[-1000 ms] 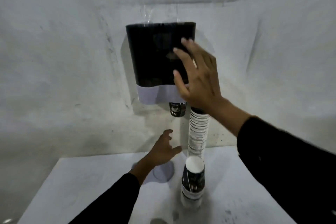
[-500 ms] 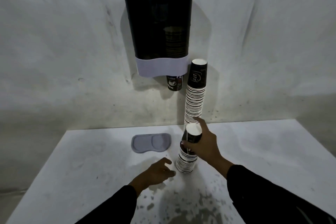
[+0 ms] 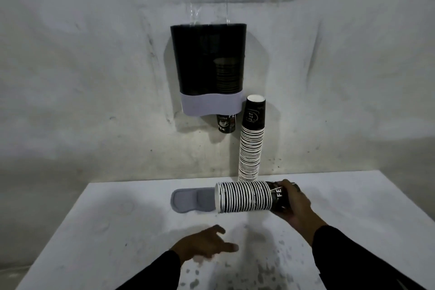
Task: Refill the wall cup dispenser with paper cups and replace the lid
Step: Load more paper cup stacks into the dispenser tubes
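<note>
The short stack of paper cups (image 3: 247, 196), upright a moment ago, now lies sideways, clamped at its base by the right hand (image 3: 293, 205); grey lid (image 3: 188, 201) beyond its open end (on the table (image 3: 117, 231)). Left hand (image 3: 204, 242) hovers below, fingers spread, empty

The wall dispenser (image 3: 208, 61) is dark smoked black with a pale lavender-white base band. The paper cups in the held stack (image 3: 247, 198) and the tall stack (image 3: 251, 146) are black with white rims and white lettering, striped where nested. The lid (image 3: 191, 200) is grey; the table (image 3: 117, 231) white, speckled grey.
</note>
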